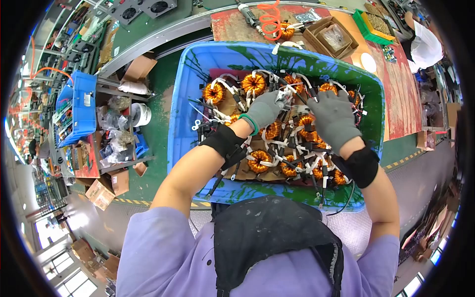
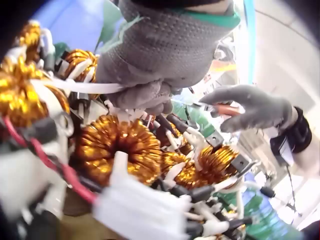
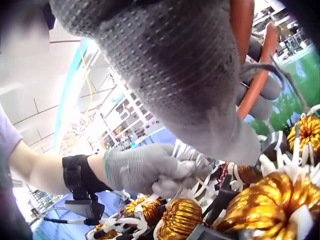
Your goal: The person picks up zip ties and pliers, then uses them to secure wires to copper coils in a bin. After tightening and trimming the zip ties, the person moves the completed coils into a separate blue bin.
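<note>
A blue bin holds copper-wound toroid coils with white and black sleeved leads. My gloved left hand is over the coils near the bin's middle, its fingers curled and pinching white leads. A flat white strip runs into its fingertips. To the right, my gloved right hand grips orange-handled pliers, with the handles between palm and fingers. Their tip points toward the left hand in the left wrist view. Below the left hand sits one coil with a white block-shaped piece in front.
Behind the bin, a red-topped bench carries a cardboard box, a green crate and a power tool by an orange coiled hose. Another blue bin stands at left. A person is at far right.
</note>
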A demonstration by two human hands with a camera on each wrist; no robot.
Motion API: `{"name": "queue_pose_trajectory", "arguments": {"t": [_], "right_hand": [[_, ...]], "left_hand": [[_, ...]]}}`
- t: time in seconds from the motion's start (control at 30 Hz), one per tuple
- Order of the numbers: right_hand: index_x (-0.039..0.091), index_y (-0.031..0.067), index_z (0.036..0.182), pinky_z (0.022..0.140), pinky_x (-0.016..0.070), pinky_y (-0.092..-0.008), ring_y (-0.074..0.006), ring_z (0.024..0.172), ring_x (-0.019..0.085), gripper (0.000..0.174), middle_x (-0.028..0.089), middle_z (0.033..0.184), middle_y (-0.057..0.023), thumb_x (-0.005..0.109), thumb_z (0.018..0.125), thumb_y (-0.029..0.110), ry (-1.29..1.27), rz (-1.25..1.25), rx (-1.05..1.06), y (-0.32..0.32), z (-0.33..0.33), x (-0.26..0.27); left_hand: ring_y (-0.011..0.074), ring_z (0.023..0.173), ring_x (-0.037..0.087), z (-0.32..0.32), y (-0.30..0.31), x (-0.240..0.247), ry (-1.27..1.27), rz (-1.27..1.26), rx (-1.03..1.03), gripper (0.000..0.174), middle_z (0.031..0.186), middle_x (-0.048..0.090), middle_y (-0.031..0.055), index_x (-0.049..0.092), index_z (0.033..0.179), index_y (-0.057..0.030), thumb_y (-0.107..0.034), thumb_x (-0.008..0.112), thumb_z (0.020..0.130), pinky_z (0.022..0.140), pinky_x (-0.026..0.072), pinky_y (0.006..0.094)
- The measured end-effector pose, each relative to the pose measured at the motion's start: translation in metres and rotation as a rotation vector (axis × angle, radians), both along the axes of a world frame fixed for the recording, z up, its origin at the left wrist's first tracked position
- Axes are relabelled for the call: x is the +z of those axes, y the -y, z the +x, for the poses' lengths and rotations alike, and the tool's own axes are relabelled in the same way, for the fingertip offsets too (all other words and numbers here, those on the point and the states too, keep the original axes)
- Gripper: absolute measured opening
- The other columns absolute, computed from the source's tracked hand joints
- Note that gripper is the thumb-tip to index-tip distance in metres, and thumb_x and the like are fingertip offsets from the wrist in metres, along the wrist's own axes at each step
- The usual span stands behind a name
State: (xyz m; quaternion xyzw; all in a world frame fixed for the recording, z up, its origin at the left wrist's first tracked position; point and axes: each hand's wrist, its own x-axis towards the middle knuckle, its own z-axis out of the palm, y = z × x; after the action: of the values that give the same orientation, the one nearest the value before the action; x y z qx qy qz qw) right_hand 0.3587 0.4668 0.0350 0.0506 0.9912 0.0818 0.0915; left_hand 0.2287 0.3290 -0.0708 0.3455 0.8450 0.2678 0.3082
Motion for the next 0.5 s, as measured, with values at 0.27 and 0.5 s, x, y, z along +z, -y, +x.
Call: {"name": "queue_pose_trajectory", "arguments": {"t": [0.27,0.5], "right_hand": [[0.069,0.0169,0.092,0.086,0.0375,-0.0382,-0.0204,0.101,0.057,0.014,0.064,0.099,-0.0035,0.059,0.082,0.016,0.113,0.084,0.011,0.012,-0.025,-0.023],[0.069,0.0151,0.089,0.080,0.0423,-0.0377,-0.0237,0.092,0.061,0.013,0.066,0.088,-0.0064,0.060,0.080,0.013,0.178,0.061,0.141,0.008,-0.038,-0.040]], "left_hand": [[0.0129,0.072,0.053,-0.005,-0.002,-0.045,0.323,0.192,0.224,0.020,0.082,0.062,0.0051,0.062,0.107,-0.0018,-0.011,0.055,0.091,0.067,0.0444,0.0306],[0.0160,0.073,0.057,-0.004,-0.001,-0.040,0.234,0.187,0.185,0.022,0.084,0.064,0.0097,0.062,0.106,-0.0005,-0.014,0.056,0.090,0.067,0.0457,0.0322]]}}
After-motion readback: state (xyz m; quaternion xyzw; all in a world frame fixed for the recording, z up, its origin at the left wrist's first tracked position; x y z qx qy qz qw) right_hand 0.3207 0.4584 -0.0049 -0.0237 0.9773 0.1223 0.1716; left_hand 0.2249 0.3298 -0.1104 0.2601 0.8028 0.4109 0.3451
